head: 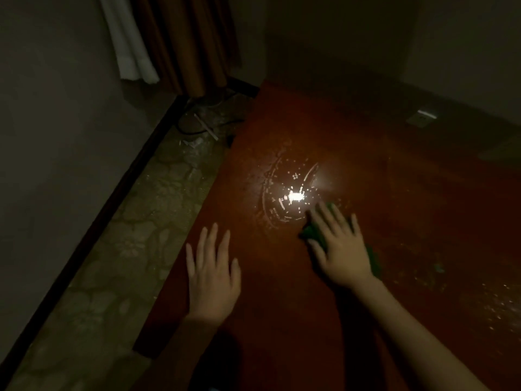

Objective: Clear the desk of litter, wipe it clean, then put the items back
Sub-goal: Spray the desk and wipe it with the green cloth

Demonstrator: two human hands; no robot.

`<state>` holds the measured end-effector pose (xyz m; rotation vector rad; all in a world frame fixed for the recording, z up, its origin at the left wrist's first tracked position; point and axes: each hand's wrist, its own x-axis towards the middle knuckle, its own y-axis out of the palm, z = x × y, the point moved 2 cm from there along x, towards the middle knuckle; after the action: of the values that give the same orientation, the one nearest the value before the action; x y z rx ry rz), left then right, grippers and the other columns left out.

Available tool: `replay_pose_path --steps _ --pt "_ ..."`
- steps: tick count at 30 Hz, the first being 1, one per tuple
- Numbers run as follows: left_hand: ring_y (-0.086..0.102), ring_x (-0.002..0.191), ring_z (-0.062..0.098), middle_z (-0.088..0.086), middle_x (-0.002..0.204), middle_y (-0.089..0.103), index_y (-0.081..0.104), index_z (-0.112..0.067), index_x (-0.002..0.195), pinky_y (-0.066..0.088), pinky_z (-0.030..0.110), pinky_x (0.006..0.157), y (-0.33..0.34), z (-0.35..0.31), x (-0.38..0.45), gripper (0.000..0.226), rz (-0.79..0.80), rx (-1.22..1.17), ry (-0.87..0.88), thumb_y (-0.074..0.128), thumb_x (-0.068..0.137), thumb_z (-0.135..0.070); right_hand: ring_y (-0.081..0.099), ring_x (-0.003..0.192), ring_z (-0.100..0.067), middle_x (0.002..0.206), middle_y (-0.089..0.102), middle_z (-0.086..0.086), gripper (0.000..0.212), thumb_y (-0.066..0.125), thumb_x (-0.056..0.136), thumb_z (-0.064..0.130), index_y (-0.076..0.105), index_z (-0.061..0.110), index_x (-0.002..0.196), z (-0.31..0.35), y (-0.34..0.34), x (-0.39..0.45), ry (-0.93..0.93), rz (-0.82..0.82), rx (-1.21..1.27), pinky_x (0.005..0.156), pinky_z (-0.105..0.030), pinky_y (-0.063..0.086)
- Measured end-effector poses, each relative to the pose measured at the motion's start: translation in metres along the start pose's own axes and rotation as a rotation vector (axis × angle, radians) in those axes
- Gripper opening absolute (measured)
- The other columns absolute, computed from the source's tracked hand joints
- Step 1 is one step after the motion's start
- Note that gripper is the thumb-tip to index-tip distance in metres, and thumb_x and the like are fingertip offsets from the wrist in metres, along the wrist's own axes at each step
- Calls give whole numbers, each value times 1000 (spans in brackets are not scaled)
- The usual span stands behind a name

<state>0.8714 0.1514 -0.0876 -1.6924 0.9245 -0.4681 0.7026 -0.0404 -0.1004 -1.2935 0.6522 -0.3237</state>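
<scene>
The tabletop (282, 292) is showing as a smooth, reddish-brown surface, glossy enough to be throwing back a hard white glare (295, 196) near its middle. Thin curved wet streaks and small droplets are ringing that glare, and more speckles are lying toward the right edge of the view.

The right hand (339, 249) is pressing flat on a green cloth (310, 231), fingers straight and spread, just below the glare; the cloth is soft and crumpled, poking out past the thumb side and along the far side of the palm. The left hand (211, 273) is lying palm down with fingers spread and straight, near the tabletop's left edge, holding nothing.

That left edge is running straight and diagonal, dropping to a mottled, stone-patterned floor (135, 238) with a dark baseboard (93, 218) along a plain wall. Pale scraps (205, 127) are lying on the floor by brown pleated curtains (191, 43). Far right, a small pale flat object (421, 117) is sitting on the tabletop, well apart from both hands; broad bare surface is lying between.
</scene>
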Motion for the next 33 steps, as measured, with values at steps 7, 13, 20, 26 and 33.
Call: replay_pose_path --steps 7,13,20,26,33 --pt "8 144 23 11 155 23 29 -15 146 3 53 114 12 4 -36 63 109 80 -24 26 92 -46 -4 147 -24 160 -4 -1 61 18 100 50 -1 25 153 27 -23 94 382 -70 79 116 -50 -5" --pt "13 141 25 14 152 30 35 -14 145 16 61 107 6 26 -47 63 145 128 -70 26 90 -44 -2 147 -22 159 4 2 61 21 98 53 6 30 152 117 7 17 -138 19 36 117 -49 -6" --pt "9 145 23 5 158 10 12 -19 149 11 57 114 -1 46 -57 62 218 77 17 12 91 -44 9 147 -23 158 7 3 59 10 96 57 4 32 150 47 20 -56 115 0 21 118 -48 -4" --pt "-33 137 15 -5 147 -37 -27 -27 140 -21 46 110 -3 55 -57 57 322 61 95 7 96 -40 -8 147 -23 159 -7 1 62 17 99 51 -4 25 152 96 7 5 427 -29 84 115 -49 -10" --pt "-34 137 17 -4 144 -40 -21 -24 147 -23 46 108 -6 54 -56 62 367 68 118 22 102 -32 15 145 -23 157 21 1 62 27 95 53 19 27 151 178 50 -118 -101 14 9 116 -52 12"
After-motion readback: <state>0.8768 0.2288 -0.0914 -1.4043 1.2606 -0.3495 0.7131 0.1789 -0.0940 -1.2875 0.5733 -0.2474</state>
